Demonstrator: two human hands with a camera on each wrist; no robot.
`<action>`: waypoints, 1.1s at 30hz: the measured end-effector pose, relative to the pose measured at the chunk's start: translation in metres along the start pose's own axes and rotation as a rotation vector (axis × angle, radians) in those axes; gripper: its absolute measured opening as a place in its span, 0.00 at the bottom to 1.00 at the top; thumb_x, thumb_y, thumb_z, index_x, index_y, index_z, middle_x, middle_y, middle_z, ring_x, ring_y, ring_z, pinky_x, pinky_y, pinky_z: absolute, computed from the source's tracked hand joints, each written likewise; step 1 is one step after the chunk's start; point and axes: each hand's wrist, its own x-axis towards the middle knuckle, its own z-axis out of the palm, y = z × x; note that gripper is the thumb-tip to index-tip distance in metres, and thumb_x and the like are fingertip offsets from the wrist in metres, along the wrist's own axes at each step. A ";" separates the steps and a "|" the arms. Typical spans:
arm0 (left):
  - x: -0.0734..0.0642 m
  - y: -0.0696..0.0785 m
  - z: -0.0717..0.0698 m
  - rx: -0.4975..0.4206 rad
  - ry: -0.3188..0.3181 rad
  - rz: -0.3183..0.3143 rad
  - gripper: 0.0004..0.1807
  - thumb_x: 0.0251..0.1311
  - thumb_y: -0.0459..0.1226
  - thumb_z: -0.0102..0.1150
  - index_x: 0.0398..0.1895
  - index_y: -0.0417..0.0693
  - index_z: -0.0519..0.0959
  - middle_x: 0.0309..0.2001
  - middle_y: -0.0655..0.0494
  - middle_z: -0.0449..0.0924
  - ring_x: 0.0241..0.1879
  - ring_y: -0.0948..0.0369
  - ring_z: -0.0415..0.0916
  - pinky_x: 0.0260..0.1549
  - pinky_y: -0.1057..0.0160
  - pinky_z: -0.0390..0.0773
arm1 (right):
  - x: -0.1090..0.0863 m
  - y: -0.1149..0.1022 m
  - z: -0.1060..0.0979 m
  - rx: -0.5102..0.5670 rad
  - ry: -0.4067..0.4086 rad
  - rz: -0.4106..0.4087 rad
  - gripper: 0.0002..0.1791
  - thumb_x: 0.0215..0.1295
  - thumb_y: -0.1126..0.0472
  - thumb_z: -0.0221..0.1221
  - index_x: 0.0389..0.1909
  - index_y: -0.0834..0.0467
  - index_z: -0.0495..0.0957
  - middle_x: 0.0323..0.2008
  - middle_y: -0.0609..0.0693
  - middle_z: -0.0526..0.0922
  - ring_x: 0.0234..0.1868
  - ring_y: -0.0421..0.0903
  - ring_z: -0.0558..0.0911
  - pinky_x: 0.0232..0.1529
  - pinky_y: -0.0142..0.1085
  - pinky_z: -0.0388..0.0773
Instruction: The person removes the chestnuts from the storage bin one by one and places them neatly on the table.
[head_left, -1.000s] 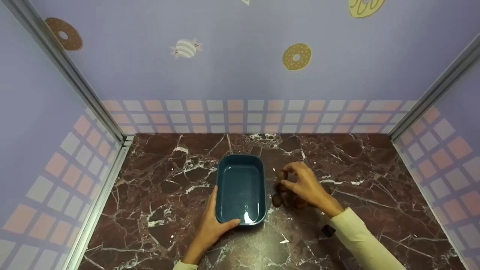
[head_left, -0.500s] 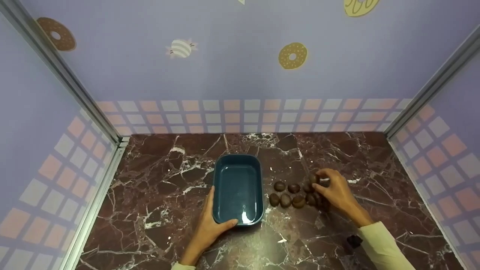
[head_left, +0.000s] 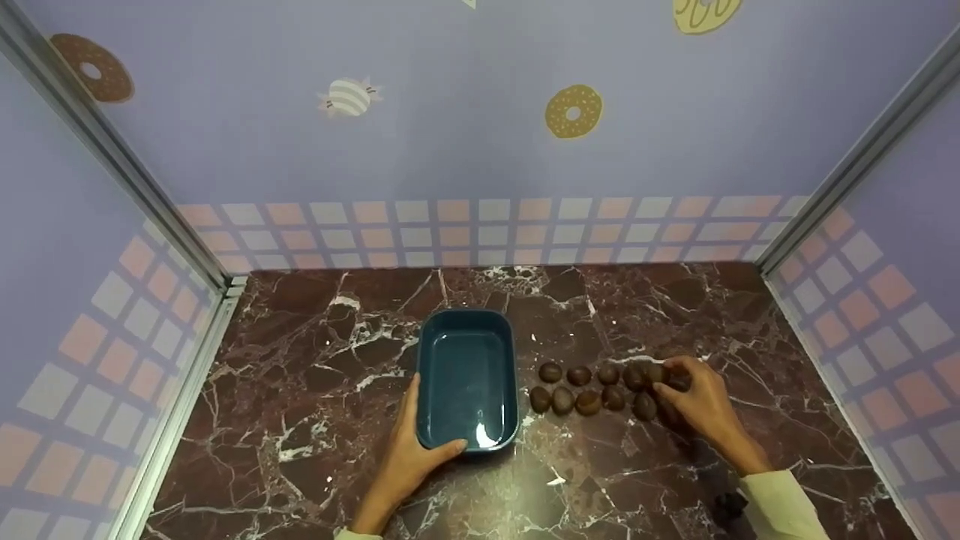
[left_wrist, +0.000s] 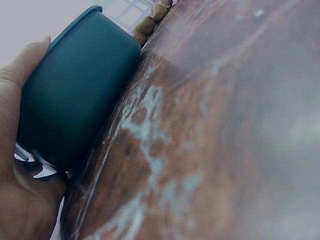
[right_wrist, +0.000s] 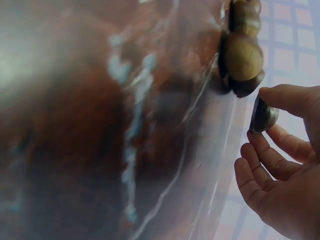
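A deep teal rectangular dish [head_left: 465, 382] stands on the table, its hollow bare. My left hand [head_left: 409, 457] grips its near left corner, thumb over the rim and fingers along the side; the left wrist view shows the dish's outer wall [left_wrist: 80, 90]. To its right, several brown chestnuts [head_left: 588, 403] lie in two rough rows. At the right end of the farther row, my right hand [head_left: 705, 401] pinches one chestnut [right_wrist: 265, 116] between thumb and fingertips. In the right wrist view it sits apart from the other chestnuts [right_wrist: 243, 57].
The table [head_left: 337, 405] is dark red marble with white veins, and light glints off it. A lilac wall [head_left: 450, 150] with checked trim closes the back, and side walls with metal posts [head_left: 127, 150] flank it. A small black object [head_left: 729, 504] is at the right wrist.
My right hand has moved rightward along the chestnuts, uncovering the farther row, which has lengthened to the right. My left hand keeps its hold on the dish. The head view has shifted slightly.
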 end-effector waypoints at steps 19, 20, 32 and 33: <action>0.006 0.003 0.008 -0.056 -0.016 0.008 0.80 0.49 0.43 0.91 0.93 0.49 0.36 0.91 0.43 0.34 0.88 0.40 0.37 0.82 0.31 0.43 | -0.008 0.020 -0.006 -0.030 -0.002 -0.015 0.21 0.60 0.72 0.78 0.53 0.69 0.86 0.49 0.67 0.89 0.53 0.69 0.84 0.57 0.64 0.77; 0.007 0.003 0.009 -0.064 -0.025 0.020 0.81 0.49 0.43 0.91 0.92 0.48 0.34 0.91 0.43 0.32 0.88 0.40 0.36 0.82 0.31 0.42 | -0.009 0.021 -0.006 -0.032 0.001 -0.014 0.21 0.60 0.72 0.78 0.53 0.70 0.86 0.49 0.67 0.89 0.54 0.69 0.84 0.58 0.64 0.77; 0.021 0.013 -0.012 0.156 -0.006 0.171 0.73 0.58 0.51 0.84 0.91 0.40 0.39 0.90 0.36 0.35 0.87 0.33 0.37 0.79 0.24 0.44 | -0.010 0.016 -0.010 -0.009 -0.017 -0.091 0.20 0.66 0.72 0.75 0.57 0.70 0.85 0.53 0.67 0.88 0.57 0.69 0.83 0.60 0.65 0.75; 0.023 0.016 -0.016 0.196 -0.004 0.178 0.71 0.60 0.52 0.82 0.91 0.40 0.39 0.90 0.37 0.35 0.87 0.32 0.36 0.78 0.23 0.43 | -0.011 0.012 -0.013 -0.002 -0.026 -0.084 0.20 0.68 0.71 0.74 0.58 0.70 0.85 0.54 0.67 0.88 0.58 0.69 0.83 0.61 0.66 0.75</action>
